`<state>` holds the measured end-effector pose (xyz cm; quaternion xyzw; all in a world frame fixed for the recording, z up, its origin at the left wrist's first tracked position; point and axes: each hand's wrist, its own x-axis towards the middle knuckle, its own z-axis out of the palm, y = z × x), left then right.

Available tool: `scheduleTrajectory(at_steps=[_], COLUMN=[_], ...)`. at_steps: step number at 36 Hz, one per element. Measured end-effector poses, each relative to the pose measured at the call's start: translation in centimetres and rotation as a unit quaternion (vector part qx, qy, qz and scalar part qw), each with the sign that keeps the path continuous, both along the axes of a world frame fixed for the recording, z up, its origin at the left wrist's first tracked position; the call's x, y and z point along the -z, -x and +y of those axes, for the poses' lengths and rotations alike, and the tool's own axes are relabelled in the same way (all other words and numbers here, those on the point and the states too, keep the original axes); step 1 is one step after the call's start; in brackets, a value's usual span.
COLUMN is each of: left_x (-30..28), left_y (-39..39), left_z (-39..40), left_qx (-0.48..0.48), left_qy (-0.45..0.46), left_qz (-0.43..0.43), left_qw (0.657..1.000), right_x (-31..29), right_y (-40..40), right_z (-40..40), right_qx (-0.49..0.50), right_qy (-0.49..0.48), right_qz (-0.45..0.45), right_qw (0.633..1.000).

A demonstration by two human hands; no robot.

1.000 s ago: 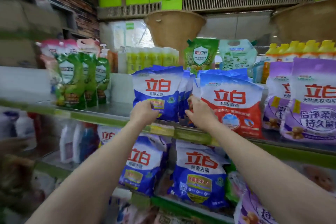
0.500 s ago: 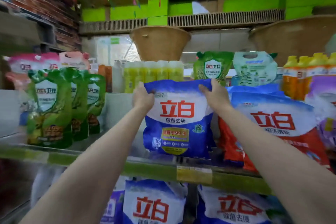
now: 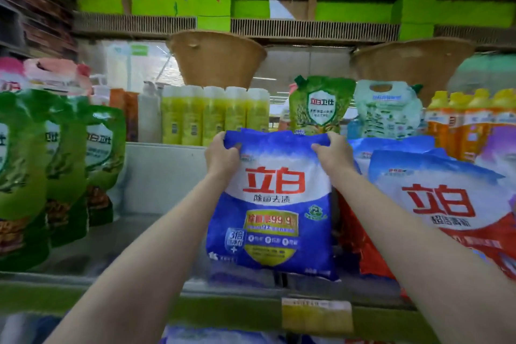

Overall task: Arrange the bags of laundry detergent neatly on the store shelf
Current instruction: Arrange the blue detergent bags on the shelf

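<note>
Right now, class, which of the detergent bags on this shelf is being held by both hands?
The blue-bottomed bag: the left hand and right hand grip its top corners; the red-bottomed bag beside it stands untouched.

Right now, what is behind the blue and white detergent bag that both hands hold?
Above the blue and white detergent bag, a green pouch with a shield label and yellow bottles show on a higher ledge. Directly behind it, the bag covers the shelf, so more bags there cannot be seen.

Blue and white up front, green all down the left!
The blue-and-white bag (image 3: 275,204) carries red lettering and a yellow panel; green pouches (image 3: 64,165) left, red-and-white bag (image 3: 441,204) right, yellow bottles (image 3: 215,114) behind.
</note>
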<state>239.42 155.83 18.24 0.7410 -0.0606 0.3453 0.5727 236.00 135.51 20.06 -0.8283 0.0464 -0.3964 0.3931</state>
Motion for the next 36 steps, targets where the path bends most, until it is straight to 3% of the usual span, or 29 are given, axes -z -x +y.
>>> scheduleTrajectory(at_steps=[4,7,10,15,18,23,27,36], left_x=[0.0,0.4,1.2,1.6,0.8,0.1,0.3,0.7], left_y=[-0.7,-2.1,-3.2,-4.3,-1.5,-0.6,-1.0,-0.7], left_z=[-0.7,-1.0,-0.7,0.1,0.5,0.6,1.5,1.9], left_qx=[0.042,0.065,0.049,0.189,0.261,0.2,0.191,0.267], left_qy=[0.067,0.127,0.133,0.142,0.133,0.196,0.229,0.185], left_qz=[-0.014,0.06,0.16,0.162,0.193,0.076,0.004,0.109], left_qw=[0.997,0.988,0.977,0.958,0.937,0.957,0.955,0.939], right_x=[1.3,0.7,0.2,1.2,1.5,0.2,-0.5,1.3], right_y=[-0.5,-1.0,-1.7,-1.8,-2.1,-1.8,-1.5,-1.7], right_z=[0.2,0.0,-0.5,-0.9,-0.8,0.8,1.6,0.1], right_qx=[0.01,-0.013,-0.035,-0.099,-0.109,-0.146,-0.2,-0.256], right_qy=[-0.055,-0.099,-0.084,-0.125,-0.133,-0.14,-0.148,-0.235], right_qz=[-0.06,-0.023,0.047,0.07,0.024,-0.075,-0.094,-0.01], right_qw=[0.997,0.995,0.995,0.985,0.985,0.976,0.964,0.938])
